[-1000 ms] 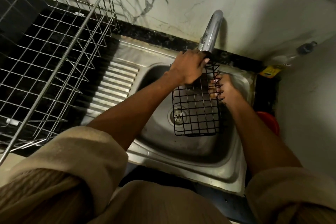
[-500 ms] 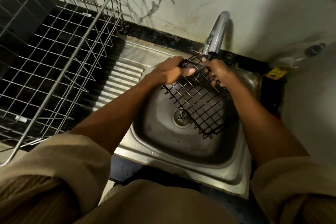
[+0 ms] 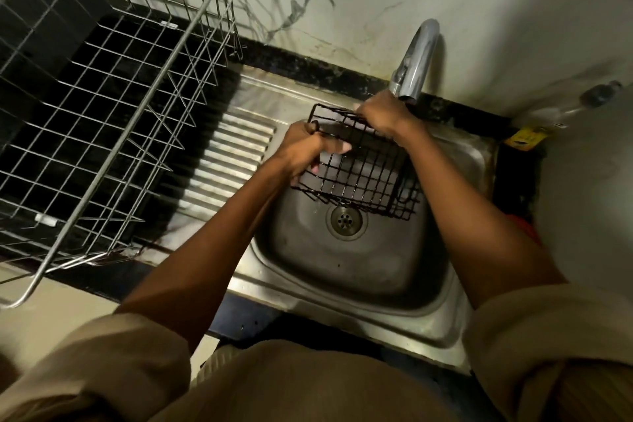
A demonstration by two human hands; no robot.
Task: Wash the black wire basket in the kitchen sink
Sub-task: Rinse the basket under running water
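Big wire drying rack [image 3: 102,120] crowds the sink's [image 3: 342,319] left edge, tap [image 3: 416,58] right overhead. We've got both left hand [image 3: 305,151] and right hand [image 3: 380,113] curled round the black wire basket [image 3: 363,164], tilted over the drain [image 3: 344,220], running back-left to front-right.

Both bare arms reach up from the bottom of the frame toward the middle. Loose tan sleeves are pushed up near the elbows. The left hand [image 3: 303,151] is in the middle of the frame, with its fingers [image 3: 337,147] curled around thin black wire. The right hand [image 3: 380,113] is a little higher and to the right, also curled tight around black wire. The two hands are close together.
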